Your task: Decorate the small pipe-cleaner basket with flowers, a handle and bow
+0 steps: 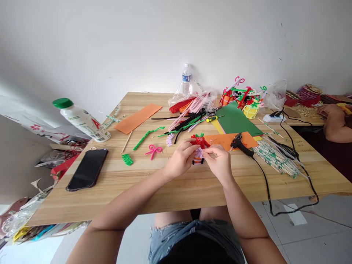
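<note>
So I've got both hands on this little pipe-cleaner basket (pixel 197 162), near the front middle of the table (pixel 165 198). Its body is orange with dark strips, and there's a red fuzzy bit (pixel 202 141) with green on top. My left hand (pixel 180 157) and right hand (pixel 220 161) are both pinched nearly closed on a lilac piece (pixel 198 153) at its front. Can't tell if the basket's bottom is touching the wood, my fingers cover too much.

Container roundup: the white bottle (pixel 84 119) on my left has its green cap on and it's opaque, so no idea how full. The clear bottle (pixel 186 79) at the back is capped too, can't make out a liquid level. In front of it, a clear bag (pixel 175 98) partly covers red and pink pipe cleaners (pixel 196 104). Back right, more baskets (pixel 250 110), orange and yellow, with curly stems poking up, beside a crumpled see-through bag (pixel 275 94); can't tell what's in that one.
</note>
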`<state>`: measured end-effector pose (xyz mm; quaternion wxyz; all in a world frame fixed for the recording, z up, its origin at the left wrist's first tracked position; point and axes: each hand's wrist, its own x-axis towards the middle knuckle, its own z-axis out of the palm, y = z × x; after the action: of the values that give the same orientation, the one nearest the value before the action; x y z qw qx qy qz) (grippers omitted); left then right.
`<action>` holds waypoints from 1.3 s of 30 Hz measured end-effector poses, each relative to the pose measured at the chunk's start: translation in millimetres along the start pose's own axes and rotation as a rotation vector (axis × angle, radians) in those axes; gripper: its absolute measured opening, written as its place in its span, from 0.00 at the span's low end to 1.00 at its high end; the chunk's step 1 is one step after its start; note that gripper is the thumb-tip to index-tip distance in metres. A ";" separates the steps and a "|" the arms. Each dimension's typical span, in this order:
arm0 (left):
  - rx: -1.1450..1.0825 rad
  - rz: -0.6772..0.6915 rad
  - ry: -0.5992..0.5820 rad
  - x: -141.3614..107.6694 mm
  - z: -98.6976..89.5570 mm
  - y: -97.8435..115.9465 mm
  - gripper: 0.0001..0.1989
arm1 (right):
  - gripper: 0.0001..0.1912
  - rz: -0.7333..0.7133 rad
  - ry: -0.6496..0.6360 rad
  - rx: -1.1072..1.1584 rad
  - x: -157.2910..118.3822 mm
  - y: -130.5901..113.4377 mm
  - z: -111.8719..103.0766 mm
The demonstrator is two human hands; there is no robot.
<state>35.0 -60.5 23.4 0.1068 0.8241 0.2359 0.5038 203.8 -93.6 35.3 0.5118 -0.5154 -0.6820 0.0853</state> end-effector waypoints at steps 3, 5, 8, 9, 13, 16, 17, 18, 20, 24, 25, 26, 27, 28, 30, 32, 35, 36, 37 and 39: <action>-0.012 0.015 0.002 0.4 -0.4 -1.0 0.13 | 0.06 -0.024 0.001 -0.005 0.0 0.3 0.9; -0.035 0.023 -0.002 0.8 -0.7 -1.3 0.13 | 0.06 -0.037 0.004 -0.010 0.0 0.5 1.7; -0.049 0.028 -0.005 1.2 -0.8 -1.6 0.13 | 0.06 -0.041 0.004 -0.019 -0.3 0.8 3.3; -0.048 0.030 -0.005 1.3 -0.9 -1.7 0.12 | 0.06 -0.041 0.004 -0.022 -0.5 0.7 3.8; -0.038 0.039 0.007 1.4 -0.8 -3.1 0.12 | 0.07 -0.058 0.019 -0.044 -1.3 -0.1 5.1; -0.014 0.042 0.012 1.1 -0.2 -4.7 0.11 | 0.07 -0.073 0.030 -0.075 -1.8 -1.3 5.7; -0.006 0.043 0.013 1.0 0.1 -5.3 0.11 | 0.07 -0.072 0.029 -0.090 -1.8 -1.8 5.8; -0.002 0.045 0.014 0.8 0.4 -5.8 0.11 | 0.07 -0.070 0.027 -0.107 -1.8 -2.6 6.0; 0.002 0.047 0.017 0.6 0.8 -6.9 0.10 | 0.06 -0.058 0.019 -0.141 -1.5 -4.4 6.3; -0.002 0.055 0.017 0.8 0.8 -8.6 0.11 | 0.05 -0.029 -0.010 -0.167 0.9 -7.9 6.5; -0.005 0.062 0.015 0.9 0.7 -9.0 0.11 | 0.05 -0.030 -0.019 -0.171 1.7 -8.1 6.4; -0.007 0.070 0.014 0.9 0.5 -9.7 0.11 | 0.06 -0.036 -0.027 -0.176 2.3 -7.9 6.3; -0.007 0.078 0.014 0.9 0.4 -10.4 0.12 | 0.06 -0.047 -0.035 -0.180 2.9 -7.2 5.9; -0.007 0.085 0.013 0.8 0.1 -11.3 0.12 | 0.07 -0.061 -0.041 -0.181 3.3 -6.1 5.5; -0.011 0.098 0.006 0.4 -0.4 -13.4 0.13 | 0.07 -0.093 -0.046 -0.173 3.6 -2.9 4.2; -0.016 0.107 -0.010 -0.1 -1.0 -15.5 0.13 | 0.06 -0.123 -0.055 -0.160 3.8 0.6 2.4; -0.017 0.115 -0.029 -0.2 -1.6 -17.9 0.13 | 0.05 -0.159 -0.109 -0.138 5.4 4.6 -0.8; -0.020 0.118 -0.031 -0.1 -1.7 -18.3 0.12 | 0.04 -0.168 -0.134 -0.129 6.5 5.5 -1.9; -0.024 0.121 -0.031 0.1 -1.7 -18.5 0.12 | 0.04 -0.176 -0.158 -0.122 7.8 6.1 -2.8; -0.032 0.123 -0.031 0.6 -1.8 -18.5 0.13 | 0.03 -0.187 -0.196 -0.113 10.6 7.1 -4.3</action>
<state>28.5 -44.3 17.0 0.0925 0.8430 0.1747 0.5002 212.2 -83.8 39.2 0.4188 -0.4666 -0.7775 0.0485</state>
